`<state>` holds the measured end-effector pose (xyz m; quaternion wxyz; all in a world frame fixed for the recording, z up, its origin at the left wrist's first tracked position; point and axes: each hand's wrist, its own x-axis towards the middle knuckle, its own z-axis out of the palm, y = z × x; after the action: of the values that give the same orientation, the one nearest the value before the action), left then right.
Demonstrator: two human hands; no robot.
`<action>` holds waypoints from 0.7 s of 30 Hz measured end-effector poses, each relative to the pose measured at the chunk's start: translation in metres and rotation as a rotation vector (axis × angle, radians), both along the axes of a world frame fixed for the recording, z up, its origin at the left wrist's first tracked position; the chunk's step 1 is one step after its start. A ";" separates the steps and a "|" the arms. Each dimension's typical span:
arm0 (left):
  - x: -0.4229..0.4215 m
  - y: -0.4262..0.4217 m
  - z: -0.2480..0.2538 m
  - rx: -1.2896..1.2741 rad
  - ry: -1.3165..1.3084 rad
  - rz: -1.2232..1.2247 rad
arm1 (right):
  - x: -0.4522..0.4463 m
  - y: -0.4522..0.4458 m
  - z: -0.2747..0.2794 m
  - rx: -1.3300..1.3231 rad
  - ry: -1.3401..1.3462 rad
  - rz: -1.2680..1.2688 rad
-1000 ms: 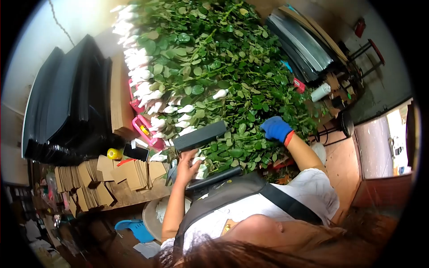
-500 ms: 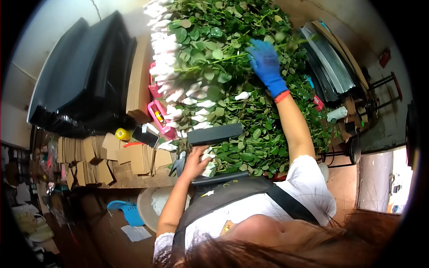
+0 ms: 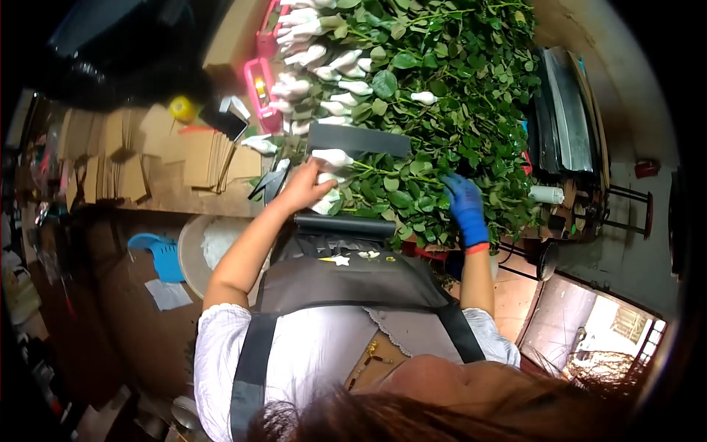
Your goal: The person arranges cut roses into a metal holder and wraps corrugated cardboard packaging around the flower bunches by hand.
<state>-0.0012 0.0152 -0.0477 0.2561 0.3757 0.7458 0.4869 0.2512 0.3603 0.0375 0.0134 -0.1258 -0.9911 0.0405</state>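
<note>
My bare left hand [image 3: 303, 188] is at a white-wrapped flower head [image 3: 333, 157], its fingers curled beside the bud; whether they grip it is unclear. My right hand [image 3: 465, 210], in a blue glove with a red cuff, is at the leafy green stem [image 3: 412, 177] of that flower, fingers partly hidden by leaves. A dark grey block [image 3: 361, 139] lies just beyond my left hand. Many white-wrapped buds [image 3: 294, 87] point left, their stems and leaves [image 3: 471, 81] piled to the right. A black roll [image 3: 346, 226] lies nearest my apron.
Cardboard pieces [image 3: 210, 158], a yellow roll [image 3: 182, 109], a phone [image 3: 224, 121] and a pink holder [image 3: 261, 94] are on the left. Dark scissors [image 3: 272, 183] lie by my left wrist. A white roll [image 3: 546, 194] sits at right. A blue plastic item [image 3: 158, 254] and a bin [image 3: 193, 258] stand below.
My right hand reached up into the foliage, then came back down toward me. A white-wrapped flower now lies at my left hand. The view has shifted.
</note>
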 end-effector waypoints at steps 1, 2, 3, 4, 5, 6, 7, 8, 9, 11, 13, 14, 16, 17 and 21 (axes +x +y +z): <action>-0.002 0.000 0.011 -0.078 -0.058 -0.021 | 0.009 0.005 -0.033 -0.029 -0.012 -0.026; -0.003 0.001 0.017 -0.089 -0.023 -0.030 | 0.012 0.001 -0.032 -0.029 -0.022 -0.056; -0.003 0.002 0.021 -0.076 -0.009 -0.025 | 0.012 0.001 -0.026 -0.023 -0.028 -0.086; -0.003 0.002 0.023 -0.065 0.007 -0.017 | 0.008 -0.001 -0.015 -0.020 -0.032 -0.113; -0.003 0.000 0.024 -0.086 0.013 -0.019 | 0.000 -0.016 0.015 0.153 -0.147 -0.170; -0.003 0.001 0.024 -0.105 0.019 -0.023 | -0.009 -0.032 0.043 0.357 -0.189 -0.190; -0.002 0.002 0.024 -0.120 0.024 -0.029 | -0.023 -0.045 0.071 0.291 -0.030 -0.113; -0.002 0.002 0.024 -0.106 0.073 -0.014 | -0.039 -0.059 0.091 0.227 0.129 -0.037; -0.002 0.002 0.024 -0.093 0.121 0.000 | -0.056 -0.081 0.097 -0.074 0.214 -0.025; 0.000 0.003 0.015 -0.049 0.181 0.024 | -0.093 -0.129 0.100 -0.475 0.098 -0.072; -0.001 0.005 0.017 -0.051 0.167 0.011 | -0.129 -0.160 0.074 -0.369 -0.225 -0.102; -0.002 0.006 0.016 -0.045 0.183 0.005 | -0.145 -0.161 0.043 -0.164 -0.346 -0.072; -0.001 0.005 0.015 -0.004 0.188 -0.009 | -0.160 -0.153 -0.001 -0.141 -0.391 -0.128; -0.002 0.005 0.011 -0.043 0.247 -0.004 | -0.164 -0.150 -0.011 -0.123 -0.414 -0.152; -0.005 0.016 0.031 -0.223 -0.042 0.171 | -0.156 -0.152 -0.020 -0.124 -0.337 -0.167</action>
<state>-0.0061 0.0314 -0.0168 0.2692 0.2695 0.8193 0.4286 0.0955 0.2084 0.0178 -0.1571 -0.2130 -0.9611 0.0786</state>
